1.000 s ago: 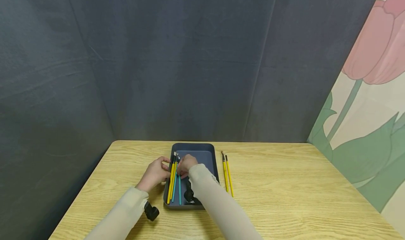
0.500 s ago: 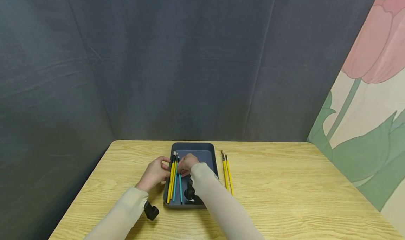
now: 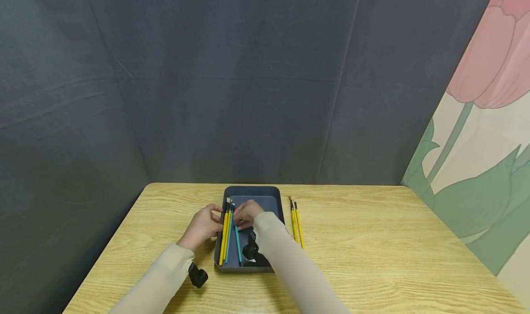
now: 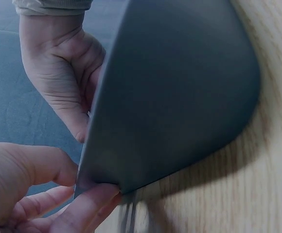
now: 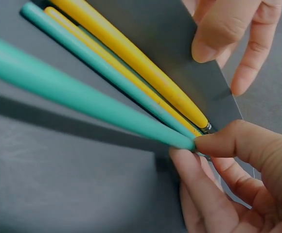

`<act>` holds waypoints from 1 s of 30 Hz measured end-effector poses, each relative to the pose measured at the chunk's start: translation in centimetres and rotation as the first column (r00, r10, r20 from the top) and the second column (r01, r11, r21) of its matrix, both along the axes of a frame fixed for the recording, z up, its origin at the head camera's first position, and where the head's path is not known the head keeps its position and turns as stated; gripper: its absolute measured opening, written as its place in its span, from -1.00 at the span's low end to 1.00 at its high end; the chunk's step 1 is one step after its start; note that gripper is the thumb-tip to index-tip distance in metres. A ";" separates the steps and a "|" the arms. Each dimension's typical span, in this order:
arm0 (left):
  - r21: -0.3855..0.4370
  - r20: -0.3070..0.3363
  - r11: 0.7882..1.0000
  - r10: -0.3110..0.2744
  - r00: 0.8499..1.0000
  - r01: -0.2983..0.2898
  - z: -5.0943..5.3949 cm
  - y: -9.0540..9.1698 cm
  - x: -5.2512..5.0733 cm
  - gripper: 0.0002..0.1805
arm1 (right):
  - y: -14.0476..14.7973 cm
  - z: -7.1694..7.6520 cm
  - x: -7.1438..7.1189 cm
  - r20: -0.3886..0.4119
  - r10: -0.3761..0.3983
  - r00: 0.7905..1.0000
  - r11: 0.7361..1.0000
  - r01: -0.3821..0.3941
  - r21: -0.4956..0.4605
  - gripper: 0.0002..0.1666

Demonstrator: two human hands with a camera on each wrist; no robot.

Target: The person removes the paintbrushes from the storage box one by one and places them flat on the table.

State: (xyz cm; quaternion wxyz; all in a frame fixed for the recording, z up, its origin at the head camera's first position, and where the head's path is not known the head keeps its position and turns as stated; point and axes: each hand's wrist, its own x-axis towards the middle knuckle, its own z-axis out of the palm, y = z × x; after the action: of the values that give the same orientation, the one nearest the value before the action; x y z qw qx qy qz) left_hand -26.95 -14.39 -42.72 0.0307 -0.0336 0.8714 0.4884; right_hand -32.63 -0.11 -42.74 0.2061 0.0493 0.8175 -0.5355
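A dark grey tray (image 3: 265, 203) holds yellow brushes (image 3: 224, 240) and teal brushes along its left side. My left hand (image 3: 201, 228) grips the tray's left wall; in the left wrist view its thumb and fingers (image 4: 90, 206) lie on either side of the rim. Inside the tray, my right hand (image 3: 247, 214) pinches one teal brush (image 5: 82, 97) between thumb and fingers near the end of its handle. That brush slants over the tray floor, apart at its near end from the yellow brushes (image 5: 146, 68) and the other teal brush (image 5: 107, 73).
Two more yellow-handled brushes (image 3: 299, 224) lie on the wooden table (image 3: 372, 240) just right of the tray, partly behind the right sleeve (image 3: 290, 259). A dark curtain (image 3: 248, 84) hangs behind the table, with a flower-patterned panel (image 3: 488, 167) at the right.
My right hand has shifted slightly right, and the near end of the pinched teal brush has swung right, away from the others. My left hand has stayed at the tray wall.
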 end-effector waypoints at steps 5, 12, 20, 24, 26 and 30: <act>-0.008 -0.001 1.000 -0.004 1.000 0.004 -0.1 -0.1 0.1 -0.43 | 0.5 0.3 0.1 0.007 0.009 1.000 1.000 -0.009 -0.028 -0.80; -0.004 0.001 1.000 -0.007 1.000 0.007 -0.1 -0.1 0.0 -0.42 | 1.7 0.8 -0.4 0.026 0.030 0.999 0.996 -0.028 -0.082 -0.77; 0.002 -0.006 1.000 0.001 1.000 -0.001 -0.2 0.0 -0.1 -0.43 | 3.5 1.8 -0.7 0.017 0.071 0.997 0.989 -0.068 -0.129 -0.67; 0.003 -0.010 1.000 0.006 1.000 -0.006 -0.3 0.0 0.0 -0.42 | 4.8 2.7 -0.5 -0.011 0.105 0.994 0.982 -0.106 -0.157 -0.70; 0.004 -0.012 1.000 0.004 1.000 -0.004 -0.3 0.0 0.1 -0.42 | 5.6 3.1 -0.4 -0.030 0.125 0.992 0.977 -0.128 -0.173 -0.73; 0.002 -0.012 1.000 0.001 1.000 -0.001 -0.3 0.0 0.0 -0.44 | 7.4 3.9 -0.4 -0.047 0.123 0.991 0.970 -0.131 -0.204 -0.72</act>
State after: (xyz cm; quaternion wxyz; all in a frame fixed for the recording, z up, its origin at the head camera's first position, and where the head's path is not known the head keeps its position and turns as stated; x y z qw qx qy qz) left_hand -26.95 -14.39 -43.02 0.0253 -0.0309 0.8710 0.4897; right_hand -33.08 7.26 -38.85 0.2300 -0.0340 0.7623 -0.6041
